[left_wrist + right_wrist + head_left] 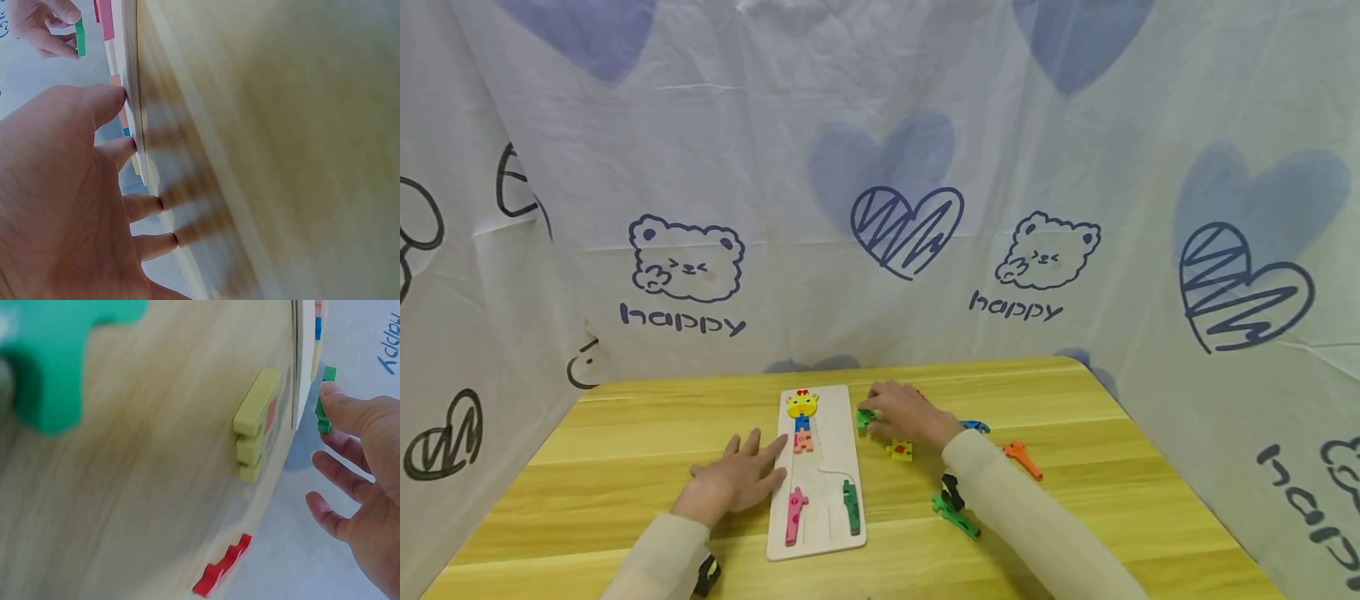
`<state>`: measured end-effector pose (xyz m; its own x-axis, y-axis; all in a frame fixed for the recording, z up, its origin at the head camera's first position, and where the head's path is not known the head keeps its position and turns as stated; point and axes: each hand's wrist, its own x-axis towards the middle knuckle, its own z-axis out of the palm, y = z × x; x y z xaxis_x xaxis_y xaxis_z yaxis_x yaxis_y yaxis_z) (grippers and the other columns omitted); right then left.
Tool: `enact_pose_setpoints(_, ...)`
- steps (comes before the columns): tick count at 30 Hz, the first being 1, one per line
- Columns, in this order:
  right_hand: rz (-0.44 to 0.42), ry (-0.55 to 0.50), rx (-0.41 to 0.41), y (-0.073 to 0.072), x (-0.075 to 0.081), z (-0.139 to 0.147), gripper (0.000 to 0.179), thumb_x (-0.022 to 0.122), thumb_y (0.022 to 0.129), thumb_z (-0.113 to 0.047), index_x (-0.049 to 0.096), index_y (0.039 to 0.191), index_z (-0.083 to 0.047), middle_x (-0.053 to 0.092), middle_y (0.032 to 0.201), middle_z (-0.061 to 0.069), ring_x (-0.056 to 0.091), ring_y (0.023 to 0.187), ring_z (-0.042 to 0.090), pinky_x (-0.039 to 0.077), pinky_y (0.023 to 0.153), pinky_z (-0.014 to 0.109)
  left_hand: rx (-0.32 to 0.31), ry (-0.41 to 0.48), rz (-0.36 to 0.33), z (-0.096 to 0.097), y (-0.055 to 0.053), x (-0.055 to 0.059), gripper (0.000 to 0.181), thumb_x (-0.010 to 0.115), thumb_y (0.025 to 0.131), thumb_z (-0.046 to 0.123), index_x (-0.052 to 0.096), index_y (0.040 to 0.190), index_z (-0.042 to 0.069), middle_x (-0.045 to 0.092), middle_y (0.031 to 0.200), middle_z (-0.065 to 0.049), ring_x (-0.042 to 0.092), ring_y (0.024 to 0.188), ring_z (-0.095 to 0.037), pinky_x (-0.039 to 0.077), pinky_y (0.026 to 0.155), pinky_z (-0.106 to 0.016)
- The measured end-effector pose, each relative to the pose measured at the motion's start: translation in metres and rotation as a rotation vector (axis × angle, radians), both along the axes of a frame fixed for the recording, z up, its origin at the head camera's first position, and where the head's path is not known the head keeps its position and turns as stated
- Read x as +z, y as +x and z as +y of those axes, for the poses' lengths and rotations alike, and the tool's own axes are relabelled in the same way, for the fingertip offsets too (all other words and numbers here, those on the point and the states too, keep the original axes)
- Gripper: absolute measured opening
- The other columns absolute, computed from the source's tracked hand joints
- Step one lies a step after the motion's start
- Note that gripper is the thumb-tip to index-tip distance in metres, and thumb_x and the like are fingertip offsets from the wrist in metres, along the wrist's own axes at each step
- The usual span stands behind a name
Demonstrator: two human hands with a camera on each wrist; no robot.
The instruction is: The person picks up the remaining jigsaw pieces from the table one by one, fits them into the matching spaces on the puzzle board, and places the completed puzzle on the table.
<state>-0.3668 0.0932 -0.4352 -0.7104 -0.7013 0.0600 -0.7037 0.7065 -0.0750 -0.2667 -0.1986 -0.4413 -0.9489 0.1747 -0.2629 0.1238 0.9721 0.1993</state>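
Observation:
My right hand (pixel 912 414) pinches a small green puzzle piece (pixel 321 411) between thumb and fingers, just right of a pale wooden puzzle board (pixel 840 442). The other fingers of that hand are spread apart. On the board's left edge rest fingertips of my left hand (pixel 730 482), its fingers extended. In the board lie a yellow giraffe head (pixel 802 407), a blue piece (pixel 802 424) and a peach piece (pixel 803 442) below it. Lower down are a pink leg piece (pixel 793 517) and a dark green leg piece (pixel 851 507).
Right of the board lie a yellow piece with a red mark (pixel 900 451), a red wavy piece (pixel 223 565), a blue piece (pixel 975 426), an orange leg piece (pixel 1022 460) and a green leg piece (pixel 957 517). A printed curtain (pixel 797 317) hangs behind the wooden table (pixel 647 433).

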Motion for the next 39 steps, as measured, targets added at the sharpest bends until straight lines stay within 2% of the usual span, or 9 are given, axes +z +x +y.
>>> enact_pose_setpoints(7,0.008,-0.013,0.037,0.007,0.006,-0.009,0.044,0.072,0.097,-0.032,0.068,0.137,-0.015,0.067,0.130,0.008,0.059,0.112,0.024,0.053,0.094,0.037,0.000,-0.004,0.003,-0.001,0.000,-0.001,0.063,0.042,0.107,0.052,0.028,0.164,0.027,0.021,0.171,-0.023,0.020,0.153,-0.059,0.020,0.095,-0.097)
enact_pose_setpoints(14,0.013,-0.002,0.050,0.013,0.009,-0.022,0.044,0.072,0.096,-0.037,0.069,0.136,-0.018,0.068,0.128,0.005,0.058,0.106,0.019,0.050,0.088,0.028,0.001,-0.015,-0.006,0.000,-0.003,-0.001,0.063,0.042,0.107,0.053,0.028,0.164,0.028,0.021,0.170,-0.024,0.020,0.153,-0.059,0.021,0.094,-0.097)
enact_pose_setpoints(21,-0.001,0.009,0.055,0.018,0.008,-0.033,0.043,0.071,0.097,-0.038,0.069,0.137,-0.020,0.068,0.129,0.003,0.059,0.109,0.018,0.052,0.094,0.029,0.001,-0.020,0.005,0.000,-0.002,-0.002,0.063,0.042,0.107,0.053,0.029,0.163,0.028,0.022,0.170,-0.024,0.021,0.152,-0.059,0.022,0.095,-0.097)
enact_pose_setpoints(25,0.007,0.015,0.067,0.021,0.008,-0.039,0.043,0.071,0.097,-0.038,0.070,0.136,-0.021,0.069,0.127,0.002,0.059,0.107,0.016,0.052,0.094,0.027,-0.003,-0.019,0.019,0.000,0.000,-0.001,0.062,0.042,0.107,0.052,0.030,0.163,0.027,0.023,0.170,-0.024,0.022,0.152,-0.059,0.023,0.094,-0.097)
enact_pose_setpoints(32,-0.042,0.032,0.058,0.024,0.004,-0.050,0.043,0.072,0.096,-0.041,0.069,0.136,-0.026,0.068,0.131,-0.003,0.058,0.112,0.013,0.050,0.097,0.028,-0.006,-0.023,0.019,0.000,-0.001,-0.002,0.062,0.041,0.107,0.052,0.029,0.163,0.027,0.023,0.170,-0.025,0.023,0.152,-0.059,0.023,0.094,-0.096)
enact_pose_setpoints(39,-0.016,0.067,0.094,0.028,0.004,-0.060,0.043,0.071,0.096,-0.043,0.069,0.136,-0.028,0.068,0.130,-0.004,0.057,0.111,0.013,0.047,0.090,0.025,-0.005,-0.027,0.005,0.000,-0.002,-0.001,0.062,0.041,0.107,0.052,0.029,0.163,0.027,0.023,0.170,-0.025,0.022,0.152,-0.059,0.023,0.094,-0.097)
